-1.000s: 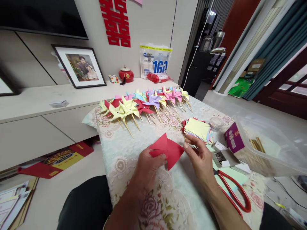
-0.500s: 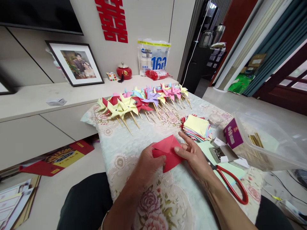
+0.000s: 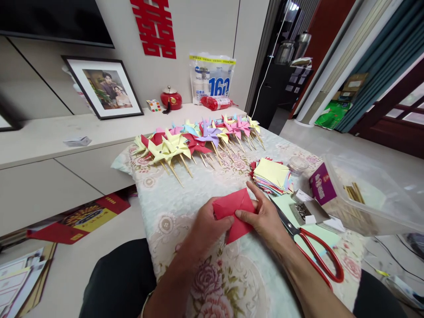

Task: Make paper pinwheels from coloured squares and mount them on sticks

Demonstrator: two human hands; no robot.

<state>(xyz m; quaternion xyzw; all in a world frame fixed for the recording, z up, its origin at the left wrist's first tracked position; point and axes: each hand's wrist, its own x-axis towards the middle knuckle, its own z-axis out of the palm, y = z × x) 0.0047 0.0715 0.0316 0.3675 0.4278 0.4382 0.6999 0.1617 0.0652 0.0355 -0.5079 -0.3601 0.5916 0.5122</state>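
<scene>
A red paper square, partly folded toward its middle, lies between both my hands above the floral tablecloth. My left hand pinches its left edge with thumb and fingers closed. My right hand presses a folded flap down with the thumb near the paper's centre, index finger stretched along the top edge. A stack of coloured paper squares, yellow on top, sits just beyond my right hand. Finished paper pinwheels on sticks lie in a row at the far end of the table.
Red-handled scissors lie right of my right hand. A small open box of pins, a purple box, a round jar and a clear plastic bin with wooden sticks stand to the right. A white cabinet runs along the left.
The red paper's corners have been folded inward and it now looks smaller. My right hand moved from its right corner onto the centre, pressing the flap down.
</scene>
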